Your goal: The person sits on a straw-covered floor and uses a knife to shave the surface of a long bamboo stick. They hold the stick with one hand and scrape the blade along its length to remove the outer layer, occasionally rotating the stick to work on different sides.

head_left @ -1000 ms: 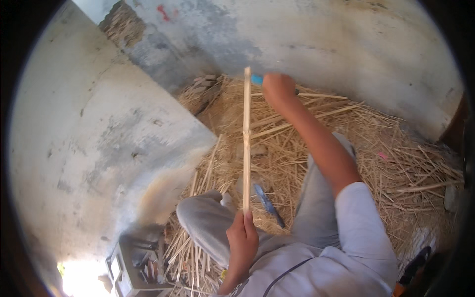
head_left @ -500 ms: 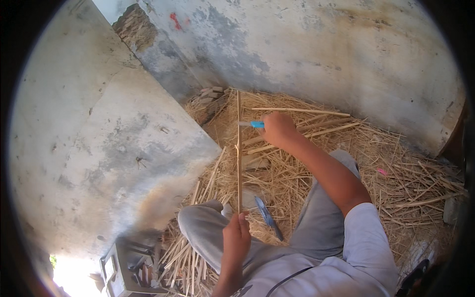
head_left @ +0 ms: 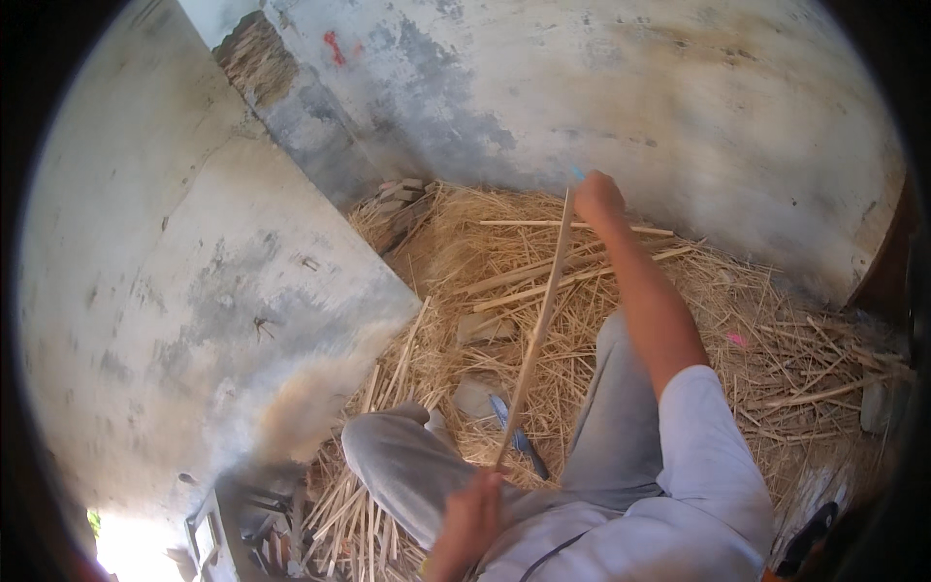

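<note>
A long, thin wooden strip (head_left: 543,330) slants away from my lap, its far end leaning to the right. My left hand (head_left: 469,514), slightly blurred, is closed around the near end. At the far end, my right hand (head_left: 599,202) is closed on a blue-handled knife (head_left: 579,173); only a bit of blue shows above the fist, and the blade is not visible. Whether that hand also touches the strip I cannot tell. Below the strip, between my legs, lies a long narrow blue object (head_left: 519,438) with a dark end, partly covered by the strip.
Straw-like shavings and split strips (head_left: 737,291) cover the ground. Stones (head_left: 485,328) lie among them. A pale wall (head_left: 213,291) stands close on my left, another (head_left: 640,97) ahead. A grey metal frame (head_left: 218,533) sits at lower left, beside a bundle of strips (head_left: 359,524).
My right hand with the knife has moved farther away and to the right. The strip has swung from nearly straight ahead to a rightward slant, and my left hand has dropped slightly nearer.
</note>
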`<state>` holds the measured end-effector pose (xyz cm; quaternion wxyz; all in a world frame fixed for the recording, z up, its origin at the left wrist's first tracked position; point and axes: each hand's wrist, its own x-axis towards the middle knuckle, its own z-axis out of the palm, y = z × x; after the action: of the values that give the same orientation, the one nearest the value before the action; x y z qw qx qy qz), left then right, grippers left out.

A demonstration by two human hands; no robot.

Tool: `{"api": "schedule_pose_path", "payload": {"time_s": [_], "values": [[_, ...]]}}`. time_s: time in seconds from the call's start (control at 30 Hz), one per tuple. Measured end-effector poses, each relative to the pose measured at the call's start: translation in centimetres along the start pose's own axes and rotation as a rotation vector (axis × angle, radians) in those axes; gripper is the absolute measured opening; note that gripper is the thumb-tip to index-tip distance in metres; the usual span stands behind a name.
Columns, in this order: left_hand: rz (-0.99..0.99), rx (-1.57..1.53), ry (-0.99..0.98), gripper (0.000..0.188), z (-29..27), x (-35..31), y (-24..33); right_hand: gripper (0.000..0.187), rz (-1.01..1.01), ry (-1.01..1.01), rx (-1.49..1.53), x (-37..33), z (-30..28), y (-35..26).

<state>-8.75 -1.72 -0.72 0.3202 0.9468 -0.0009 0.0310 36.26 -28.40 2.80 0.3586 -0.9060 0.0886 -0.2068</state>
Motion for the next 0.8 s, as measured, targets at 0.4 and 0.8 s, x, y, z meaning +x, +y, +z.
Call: {"api": "schedule_pose_path", "payload": {"time_s": [0.4,0.8], "values": [[-0.389,1.18,0.076,0.028,-18.2,15.8,-27.2,0.029,-0.056,-0.118,0.273,-4.1,-2.1,-3.4],[-0.135,0.422,-0.46,0.038,-5.8,22.5,-9.9,0.049,-0.23,-0.267,-0.316,-1.1,6.8,-1.1]]}}
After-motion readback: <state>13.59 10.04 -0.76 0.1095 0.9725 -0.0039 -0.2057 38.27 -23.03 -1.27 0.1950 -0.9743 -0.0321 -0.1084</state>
